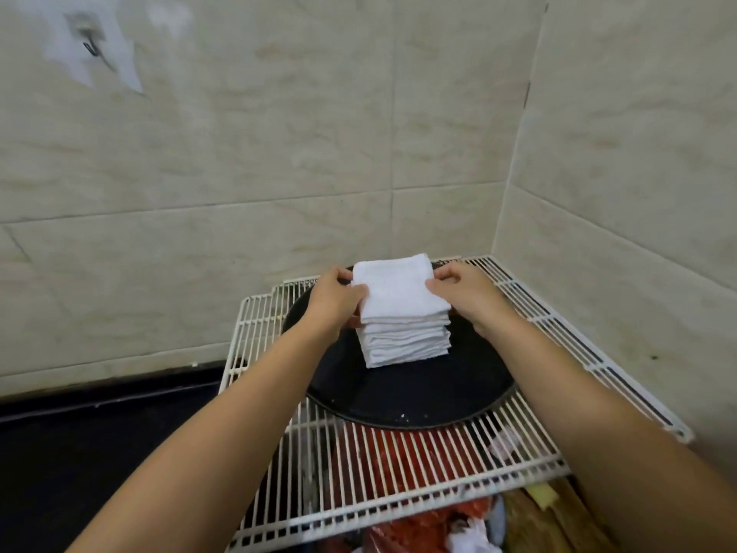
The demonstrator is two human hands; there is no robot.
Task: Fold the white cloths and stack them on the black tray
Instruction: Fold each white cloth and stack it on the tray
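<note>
A stack of several folded white cloths (404,341) stands on the round black tray (402,401). The top folded cloth (393,289) lies on the stack, slightly tilted. My left hand (333,299) pinches its left edge and my right hand (464,291) pinches its right edge. Both forearms reach in from the bottom of the view. The far rim of the tray is hidden behind the stack and my hands.
The tray rests on a white wire rack (399,464) set in a tiled wall corner (514,165). Red and mixed items (402,457) show below the rack. A dark counter (99,445) lies to the left. A hook (89,47) hangs on the wall.
</note>
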